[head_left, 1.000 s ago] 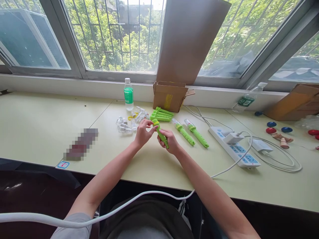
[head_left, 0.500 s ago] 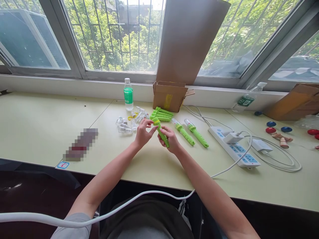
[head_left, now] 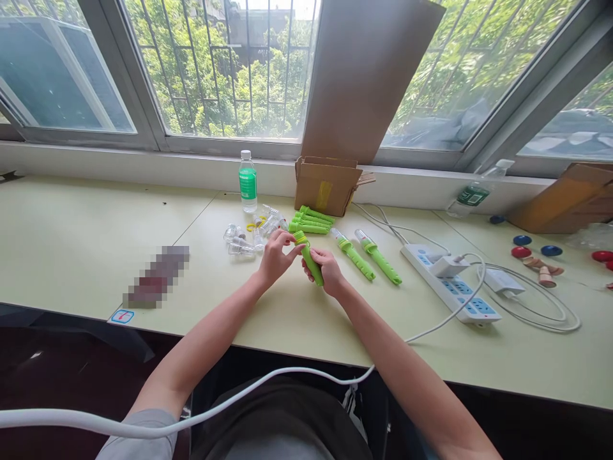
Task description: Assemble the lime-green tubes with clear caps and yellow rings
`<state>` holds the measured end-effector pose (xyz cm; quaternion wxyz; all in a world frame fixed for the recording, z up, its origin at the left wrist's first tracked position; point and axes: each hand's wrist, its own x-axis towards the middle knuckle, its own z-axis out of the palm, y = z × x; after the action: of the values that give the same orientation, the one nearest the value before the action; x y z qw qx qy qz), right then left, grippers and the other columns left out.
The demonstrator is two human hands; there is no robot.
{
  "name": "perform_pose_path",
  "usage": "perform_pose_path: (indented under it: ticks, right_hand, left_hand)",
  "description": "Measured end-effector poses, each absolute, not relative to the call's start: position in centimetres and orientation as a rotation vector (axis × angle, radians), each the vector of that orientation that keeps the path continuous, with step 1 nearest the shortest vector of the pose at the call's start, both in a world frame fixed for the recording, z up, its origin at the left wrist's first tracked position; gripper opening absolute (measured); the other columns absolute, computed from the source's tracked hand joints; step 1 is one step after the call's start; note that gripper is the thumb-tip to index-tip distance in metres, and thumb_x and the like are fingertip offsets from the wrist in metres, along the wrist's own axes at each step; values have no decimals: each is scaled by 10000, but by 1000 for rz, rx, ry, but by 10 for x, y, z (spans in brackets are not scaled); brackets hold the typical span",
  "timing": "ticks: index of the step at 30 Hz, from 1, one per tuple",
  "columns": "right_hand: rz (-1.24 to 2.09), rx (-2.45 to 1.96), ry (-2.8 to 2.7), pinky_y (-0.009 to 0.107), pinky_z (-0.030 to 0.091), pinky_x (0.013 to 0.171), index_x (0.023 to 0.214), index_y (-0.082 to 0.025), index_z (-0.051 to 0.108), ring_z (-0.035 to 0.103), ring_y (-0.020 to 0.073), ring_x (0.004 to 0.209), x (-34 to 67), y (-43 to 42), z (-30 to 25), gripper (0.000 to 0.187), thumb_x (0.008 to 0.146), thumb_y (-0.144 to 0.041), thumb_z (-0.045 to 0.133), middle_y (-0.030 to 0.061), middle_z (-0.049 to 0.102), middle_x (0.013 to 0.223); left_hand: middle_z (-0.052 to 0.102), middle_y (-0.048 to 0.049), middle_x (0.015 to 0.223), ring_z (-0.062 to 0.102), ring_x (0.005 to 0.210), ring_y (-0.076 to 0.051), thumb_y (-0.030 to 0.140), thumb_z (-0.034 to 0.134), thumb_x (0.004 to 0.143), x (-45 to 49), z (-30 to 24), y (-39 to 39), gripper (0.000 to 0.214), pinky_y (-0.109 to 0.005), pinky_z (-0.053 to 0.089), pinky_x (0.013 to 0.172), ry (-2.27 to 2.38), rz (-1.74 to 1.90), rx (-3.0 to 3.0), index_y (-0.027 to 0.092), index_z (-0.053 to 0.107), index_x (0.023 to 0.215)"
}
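A green plastic tube [head_left: 313,265] with a threaded, yellowish-green top end slants between my hands above the table. My right hand [head_left: 328,271] is closed around its lower body. At the threaded end, my left hand [head_left: 278,257] pinches with thumb and fingers; whether a small ring lies under those fingertips is hidden. Just beyond lie several similar green tubes [head_left: 311,220] in a bunch. To the right are two green tubes with clear caps, one nearer [head_left: 355,257] and one farther right [head_left: 379,257]. Left of my hands sits a pile of clear plastic caps [head_left: 242,246] with yellow rings [head_left: 256,223].
Behind stand a water bottle [head_left: 248,182] and a cardboard box [head_left: 325,186]. A white power strip [head_left: 450,281] with plugs and cables lies to the right, near red and blue round pieces [head_left: 550,250]. A white cable [head_left: 249,391] crosses in front of my body.
The green tube has turned slightly in my hands, its lower end shifting a little left. A bright yellow ring seen at its threaded end before is no longer distinct. Both hands keep their hold.
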<state>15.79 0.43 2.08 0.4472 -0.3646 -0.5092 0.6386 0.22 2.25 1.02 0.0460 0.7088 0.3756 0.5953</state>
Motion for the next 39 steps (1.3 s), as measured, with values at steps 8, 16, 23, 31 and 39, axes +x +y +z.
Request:
perform_pose_path:
  ticks: [8, 16, 23, 31, 39]
  right_hand:
    - [1573, -909, -1273, 190, 282, 323, 915, -210, 501, 417, 85, 400, 156, -1, 27, 315, 726, -420, 641, -12, 596, 603]
    - [1592, -917, -1283, 203, 321, 328, 870, -206, 528, 475, 98, 432, 158, 0, 29, 345, 697, -473, 660, -1, 591, 647]
    - [1579, -876, -1291, 235, 404, 408, 758, -177, 566, 516, 105, 489, 158, 5, 23, 282, 740, -451, 635, 7, 548, 665]
    - [1579, -1027, -1215, 235, 310, 319, 701, -164, 535, 462, 108, 390, 156, 4, 22, 313, 734, -465, 613, 49, 594, 593]
    - [1555, -970, -1202, 215, 330, 319, 816, -195, 501, 500, 101, 424, 155, 2, 25, 298, 705, -420, 661, 15, 601, 698]
  left_hand:
    - [561, -26, 884, 578, 746, -104, 361, 643, 788, 5, 12, 19, 235, -299, 586, 703, 1139, 1803, 2133, 192, 544, 918]
    - [556, -25, 867, 581, 748, -108, 363, 646, 783, 3, 13, 20, 219, -305, 591, 692, 1108, 1784, 2119, 187, 547, 868]
    - [553, -27, 907, 585, 755, -100, 356, 666, 768, 4, 14, 18, 256, -289, 584, 699, 1105, 1767, 2175, 194, 541, 920]
    - [549, -22, 845, 572, 740, -117, 373, 676, 756, 5, 10, 20, 253, -310, 561, 709, 1134, 1740, 2201, 192, 539, 869]
    - [565, -19, 828, 577, 715, -113, 399, 670, 754, 2, 9, 23, 263, -302, 561, 676, 1134, 1739, 2125, 192, 542, 854]
